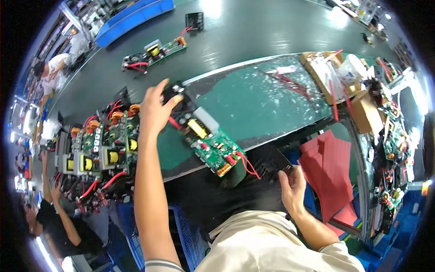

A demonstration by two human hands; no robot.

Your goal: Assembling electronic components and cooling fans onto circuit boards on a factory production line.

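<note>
Belt (253,27): it is stretching at 12 o'clock from the board (209,144); a similar unit (155,51) is lying on it, toward 11 o'clock, with a black grille (195,21) wired to its end.
Bench (247,97): its green top is showing behind the board, which is crossing the near edge.
Row (113,157): at 9 o'clock, several similar boards are lying close together.
Sheets (327,167): red, they are resting between 3 and 4 o'clock.
Board: as I judge, it is looking mostly assembled, its parts sitting in place; only the panel (270,164) is hanging apart. What is left beyond this, I cannot tell.
Left hand (155,111): its thumb and fingers are pinching the black fan (183,103); from this hand, the board is extending toward 4 o'clock.
Right hand (294,188): its thumb and fingers are curving at the panel's edge; if they are pinching it, I cannot tell. The board is lying at its 10 o'clock, apart.
Wires (247,164): red, they are running from the board's lower end toward the panel.
</note>
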